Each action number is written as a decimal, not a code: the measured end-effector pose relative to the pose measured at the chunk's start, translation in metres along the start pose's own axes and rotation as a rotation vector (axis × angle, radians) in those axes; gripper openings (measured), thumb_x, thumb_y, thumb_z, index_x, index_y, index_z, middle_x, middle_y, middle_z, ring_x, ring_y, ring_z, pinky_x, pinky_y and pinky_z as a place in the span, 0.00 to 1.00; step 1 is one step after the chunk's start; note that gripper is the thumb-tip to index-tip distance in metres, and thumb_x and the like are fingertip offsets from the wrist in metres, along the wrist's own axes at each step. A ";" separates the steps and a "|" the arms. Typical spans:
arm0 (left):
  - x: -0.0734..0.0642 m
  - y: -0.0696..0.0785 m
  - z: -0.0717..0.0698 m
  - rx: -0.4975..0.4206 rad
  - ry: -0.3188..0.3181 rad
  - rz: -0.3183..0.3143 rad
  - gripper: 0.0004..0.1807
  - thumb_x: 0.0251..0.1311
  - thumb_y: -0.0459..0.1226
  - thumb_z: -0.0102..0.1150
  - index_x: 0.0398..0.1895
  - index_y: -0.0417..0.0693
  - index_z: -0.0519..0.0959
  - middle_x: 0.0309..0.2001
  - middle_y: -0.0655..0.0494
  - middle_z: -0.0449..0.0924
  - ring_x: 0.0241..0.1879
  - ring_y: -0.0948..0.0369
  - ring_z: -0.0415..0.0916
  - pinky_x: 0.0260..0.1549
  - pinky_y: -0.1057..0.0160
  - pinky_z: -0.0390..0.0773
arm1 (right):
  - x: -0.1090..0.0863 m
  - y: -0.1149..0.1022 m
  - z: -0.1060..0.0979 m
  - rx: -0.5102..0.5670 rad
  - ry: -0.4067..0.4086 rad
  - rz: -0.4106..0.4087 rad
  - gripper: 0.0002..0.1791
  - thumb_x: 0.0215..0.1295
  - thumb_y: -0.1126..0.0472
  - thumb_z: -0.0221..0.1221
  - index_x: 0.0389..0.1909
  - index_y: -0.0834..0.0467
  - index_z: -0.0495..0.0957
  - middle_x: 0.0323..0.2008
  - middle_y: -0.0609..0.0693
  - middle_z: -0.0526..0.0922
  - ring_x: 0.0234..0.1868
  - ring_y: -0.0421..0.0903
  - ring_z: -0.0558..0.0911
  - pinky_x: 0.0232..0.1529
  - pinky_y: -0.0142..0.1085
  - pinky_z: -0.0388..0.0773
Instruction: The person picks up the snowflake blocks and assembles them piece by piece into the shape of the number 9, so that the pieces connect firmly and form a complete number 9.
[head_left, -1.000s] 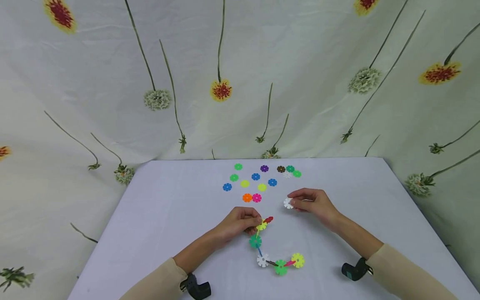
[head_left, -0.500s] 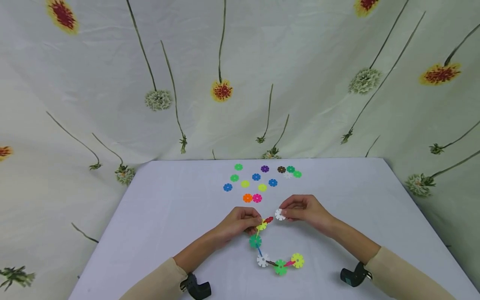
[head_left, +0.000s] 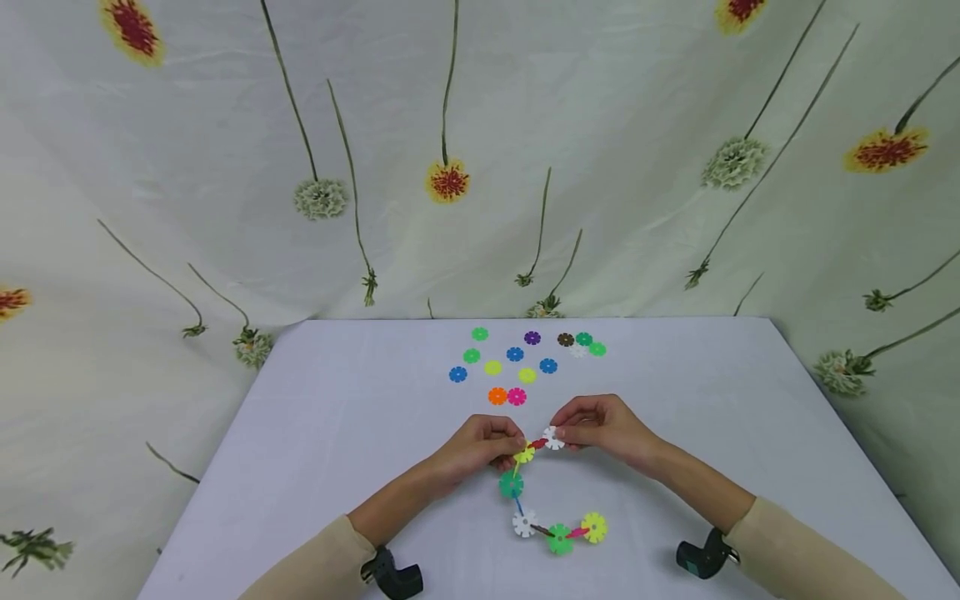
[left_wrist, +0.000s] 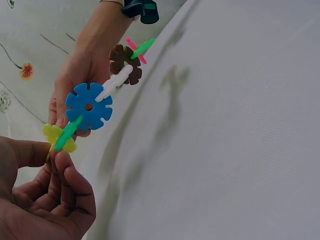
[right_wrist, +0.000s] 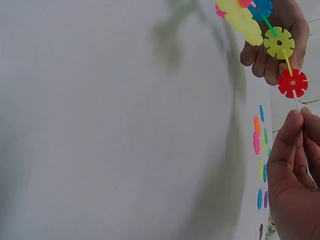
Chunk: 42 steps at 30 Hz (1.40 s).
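Observation:
A chain of slotted plastic snowflake discs curves between my hands, held off the table. My left hand (head_left: pixel 483 442) pinches a yellow disc (head_left: pixel 524 455) near its upper end, where a red disc (right_wrist: pixel 293 83) juts out to the right. Between thumb and fingertips, my right hand (head_left: pixel 603 429) pinches a white disc (head_left: pixel 553 437). Its edge meets the red disc; how deep it sits in the slot I cannot tell. Below the left hand hang a green disc (head_left: pixel 512 484), a blue disc (left_wrist: pixel 89 106), another white one, a brown disc (left_wrist: pixel 125 64), a light green one, a pink one and a yellow end disc (head_left: pixel 595 527).
Loose discs lie scattered at the back of the white table (head_left: pixel 360 400), among them an orange disc (head_left: pixel 497 396), a pink disc (head_left: pixel 517 397) and a purple disc (head_left: pixel 532 337). A flower-printed cloth (head_left: pixel 495 242) hangs behind the table's far edge.
My right hand has moved left and toward me with the white disc, from apart to touching the red disc. The left hand has stayed in place, gripping the yellow disc.

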<state>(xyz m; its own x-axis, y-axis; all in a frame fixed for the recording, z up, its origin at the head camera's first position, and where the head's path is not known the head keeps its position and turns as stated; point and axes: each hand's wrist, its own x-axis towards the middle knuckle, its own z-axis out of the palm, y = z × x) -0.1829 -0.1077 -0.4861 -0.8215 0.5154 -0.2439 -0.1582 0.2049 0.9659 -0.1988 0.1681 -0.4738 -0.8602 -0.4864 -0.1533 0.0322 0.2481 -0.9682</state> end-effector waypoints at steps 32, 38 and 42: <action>0.011 0.012 0.011 0.014 0.002 0.059 0.14 0.74 0.40 0.63 0.50 0.37 0.81 0.35 0.61 0.85 0.36 0.64 0.81 0.42 0.71 0.83 | 0.006 -0.016 0.002 0.013 -0.117 -0.015 0.14 0.75 0.62 0.65 0.54 0.67 0.83 0.41 0.56 0.92 0.39 0.46 0.90 0.49 0.36 0.90; 0.011 0.012 0.013 0.009 0.002 0.051 0.13 0.73 0.38 0.63 0.49 0.35 0.81 0.35 0.60 0.86 0.36 0.64 0.82 0.42 0.72 0.84 | 0.005 -0.016 0.006 0.048 -0.111 0.024 0.13 0.73 0.61 0.67 0.52 0.65 0.81 0.37 0.49 0.92 0.37 0.44 0.90 0.48 0.36 0.90; 0.010 0.012 0.014 0.014 0.005 0.045 0.13 0.73 0.37 0.63 0.49 0.34 0.82 0.35 0.60 0.86 0.36 0.65 0.83 0.42 0.72 0.84 | 0.004 -0.015 0.005 0.049 -0.123 0.020 0.15 0.74 0.60 0.67 0.53 0.66 0.80 0.37 0.49 0.91 0.37 0.43 0.89 0.48 0.36 0.90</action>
<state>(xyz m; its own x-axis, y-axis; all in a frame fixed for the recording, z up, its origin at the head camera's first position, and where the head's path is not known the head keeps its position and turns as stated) -0.1856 -0.0882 -0.4783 -0.8306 0.5200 -0.1994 -0.1130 0.1932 0.9746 -0.2006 0.1583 -0.4609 -0.7904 -0.5816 -0.1926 0.0762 0.2185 -0.9729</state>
